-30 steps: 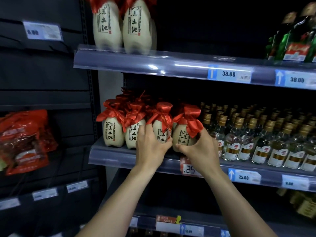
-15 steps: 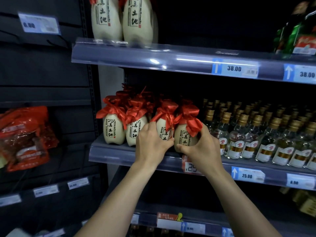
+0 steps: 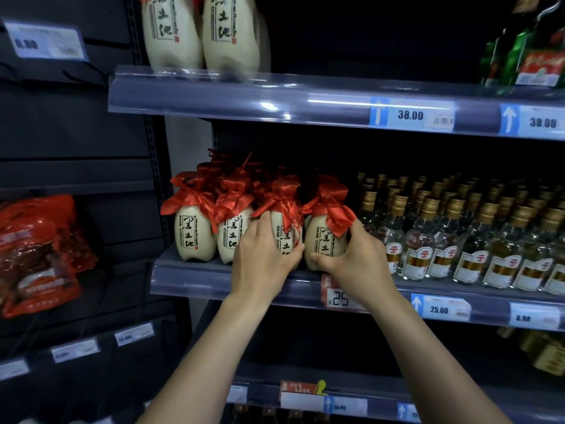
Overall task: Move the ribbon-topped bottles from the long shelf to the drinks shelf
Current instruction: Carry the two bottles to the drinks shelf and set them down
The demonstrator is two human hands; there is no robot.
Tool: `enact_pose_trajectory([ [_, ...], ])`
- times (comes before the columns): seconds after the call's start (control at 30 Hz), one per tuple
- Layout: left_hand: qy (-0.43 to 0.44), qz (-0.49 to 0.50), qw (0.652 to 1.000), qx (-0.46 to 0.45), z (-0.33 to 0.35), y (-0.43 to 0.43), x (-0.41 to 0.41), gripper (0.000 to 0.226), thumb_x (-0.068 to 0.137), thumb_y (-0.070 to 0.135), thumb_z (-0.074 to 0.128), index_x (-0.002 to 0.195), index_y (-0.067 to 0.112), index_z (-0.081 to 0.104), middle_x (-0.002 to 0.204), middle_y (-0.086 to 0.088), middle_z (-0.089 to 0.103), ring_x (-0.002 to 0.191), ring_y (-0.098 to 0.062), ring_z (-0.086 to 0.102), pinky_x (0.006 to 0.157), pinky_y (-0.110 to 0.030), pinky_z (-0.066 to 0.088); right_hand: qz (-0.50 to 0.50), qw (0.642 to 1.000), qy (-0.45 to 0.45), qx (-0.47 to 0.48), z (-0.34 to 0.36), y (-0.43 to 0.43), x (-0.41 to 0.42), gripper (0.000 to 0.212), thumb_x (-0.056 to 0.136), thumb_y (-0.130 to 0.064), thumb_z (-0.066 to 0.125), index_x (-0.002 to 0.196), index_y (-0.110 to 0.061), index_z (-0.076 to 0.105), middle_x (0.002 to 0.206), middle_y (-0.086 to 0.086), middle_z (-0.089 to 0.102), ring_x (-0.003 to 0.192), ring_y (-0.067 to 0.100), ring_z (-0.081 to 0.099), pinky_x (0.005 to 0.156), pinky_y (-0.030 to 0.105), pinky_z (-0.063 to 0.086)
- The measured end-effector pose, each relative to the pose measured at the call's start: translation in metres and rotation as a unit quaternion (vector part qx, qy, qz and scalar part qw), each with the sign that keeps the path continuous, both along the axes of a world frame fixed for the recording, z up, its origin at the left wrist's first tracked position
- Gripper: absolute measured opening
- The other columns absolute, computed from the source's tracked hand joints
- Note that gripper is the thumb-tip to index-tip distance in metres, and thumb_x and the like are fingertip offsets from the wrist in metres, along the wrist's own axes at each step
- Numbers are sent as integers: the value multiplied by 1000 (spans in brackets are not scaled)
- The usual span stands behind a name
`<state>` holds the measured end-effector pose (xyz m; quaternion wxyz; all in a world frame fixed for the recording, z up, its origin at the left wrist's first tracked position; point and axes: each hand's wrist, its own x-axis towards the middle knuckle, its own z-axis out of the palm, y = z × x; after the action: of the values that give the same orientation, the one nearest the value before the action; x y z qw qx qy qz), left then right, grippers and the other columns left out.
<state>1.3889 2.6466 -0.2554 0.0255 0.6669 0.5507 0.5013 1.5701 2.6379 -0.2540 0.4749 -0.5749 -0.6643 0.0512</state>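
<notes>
Several cream ceramic bottles topped with red ribbon stand in a cluster on the middle shelf [image 3: 214, 280]. My left hand [image 3: 263, 255] wraps around the third front bottle [image 3: 286, 234]. My right hand [image 3: 354, 261] grips the fourth front bottle [image 3: 324, 240] at its base and right side. Both held bottles stand upright on the shelf, side by side and touching. Two more front bottles [image 3: 191, 234] stand free to the left, with others behind them half hidden by ribbons.
Rows of clear gold-capped bottles [image 3: 458, 240] fill the shelf right of my hands. Two larger cream bottles [image 3: 201, 32] and green bottles [image 3: 526, 50] stand on the upper shelf. Red packets [image 3: 36, 255] hang at left. Price tags line the shelf edges.
Both hands keep their hold on the same two bottles, fingers shifting slightly around them. The view has tilted a little; the bottles stay on the shelf.
</notes>
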Motion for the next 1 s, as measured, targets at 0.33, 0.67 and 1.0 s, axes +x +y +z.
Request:
enact_pose_trajectory([
  [0.33, -3, -24, 1000, 12, -10, 0, 0, 102, 78, 42, 88, 156, 6, 34, 149, -12, 55, 138, -26, 52, 111, -32, 40, -27, 999, -38, 27, -1, 4, 0, 68, 70, -36, 95, 128, -28, 59, 106, -10, 62, 97, 13, 62, 77, 19, 47],
  [0.67, -45, -83, 994, 58, -7, -3, -14, 94, 78, 38, 89, 154, 16, 37, 154, -7, 49, 143, -21, 47, 115, -30, 40, -42, 997, -48, 33, -2, 0, -10, 75, 75, -35, 89, 140, -25, 52, 129, -2, 58, 114, 13, 54, 91, 25, 44],
  [1.0, 224, -105, 965, 82, 100, 26, -48, 85, 75, 59, 82, 145, 18, 56, 142, -5, 60, 132, -23, 55, 111, -47, 46, -91, 995, -42, 22, 1, -2, -10, 76, 72, -34, 91, 139, -22, 57, 125, 0, 54, 116, 21, 56, 93, 33, 50],
])
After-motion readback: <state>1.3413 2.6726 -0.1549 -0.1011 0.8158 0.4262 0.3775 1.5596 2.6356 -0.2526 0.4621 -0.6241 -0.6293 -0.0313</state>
